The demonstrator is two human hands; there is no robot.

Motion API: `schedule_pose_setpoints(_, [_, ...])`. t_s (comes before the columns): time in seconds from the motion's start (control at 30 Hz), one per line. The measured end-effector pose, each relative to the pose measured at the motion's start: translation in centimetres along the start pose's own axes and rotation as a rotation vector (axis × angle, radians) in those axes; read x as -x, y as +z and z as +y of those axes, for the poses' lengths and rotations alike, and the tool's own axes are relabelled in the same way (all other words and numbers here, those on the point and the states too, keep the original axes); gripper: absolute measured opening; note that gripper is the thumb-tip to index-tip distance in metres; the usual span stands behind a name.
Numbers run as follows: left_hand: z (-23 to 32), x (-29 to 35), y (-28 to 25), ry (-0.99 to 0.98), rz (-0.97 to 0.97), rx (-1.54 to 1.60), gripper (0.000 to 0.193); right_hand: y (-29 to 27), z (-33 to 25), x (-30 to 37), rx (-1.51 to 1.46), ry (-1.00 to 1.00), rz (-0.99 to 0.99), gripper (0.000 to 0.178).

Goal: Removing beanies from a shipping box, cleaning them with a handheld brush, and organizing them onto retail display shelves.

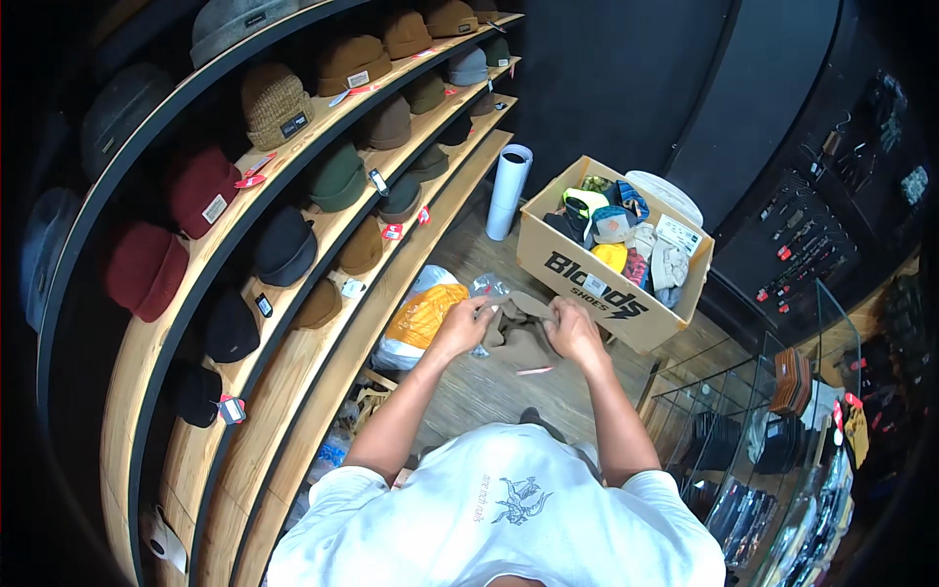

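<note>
Between my two hands, in front of my chest, is a soft olive-brown cloth hat (pixel 518 342), its folds crumpled and its opening facing up. My left hand (pixel 468 325) pinches its left edge, fingers closed. On the opposite edge my right hand (pixel 573 331) is closed too, thumb and fingers gripping the cloth. A small red and white tag (pixel 534 371) hangs below the hat. Just beyond my left hand shows a crumpled clear plastic bag (pixel 489 286); I cannot tell whether it touches the hand.
Curved wooden shelves (pixel 391 93) with rows of beanies rise at the left. A cardboard box (pixel 611 318) full of caps stands ahead, beside a white roll (pixel 509 191). On the floor lies a bag with orange cloth (pixel 427 315). A glass display case (pixel 763 430) stands right.
</note>
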State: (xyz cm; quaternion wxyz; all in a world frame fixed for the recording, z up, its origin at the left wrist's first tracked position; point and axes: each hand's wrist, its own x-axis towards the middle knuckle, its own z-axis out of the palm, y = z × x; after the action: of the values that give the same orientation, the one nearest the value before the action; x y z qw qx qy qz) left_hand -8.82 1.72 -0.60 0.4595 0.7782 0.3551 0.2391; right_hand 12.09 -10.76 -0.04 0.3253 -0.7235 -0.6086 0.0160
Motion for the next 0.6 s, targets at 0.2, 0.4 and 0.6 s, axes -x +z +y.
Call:
schedule_pose_setpoints(0.2, [-1.9, -1.7, 2.9, 0.040, 0.028, -0.106, 0.050, -1.7, 1.8, -4.5, -0.711, 0.522, -0.115, 0.019])
schedule_pose_setpoints(0.4, [-4.4, -5.7, 5.1, -0.058, 0.205, 0.101, 0.026, -2.9, 7.3, -6.0, 0.083, 0.306, 0.077, 0.028])
schedule_pose_setpoints(0.6, [2.2, -6.9, 4.9, 0.011, -0.163, -0.040, 0.029, -2.4, 11.7, -6.5, -0.102, 0.186, 0.018, 0.019])
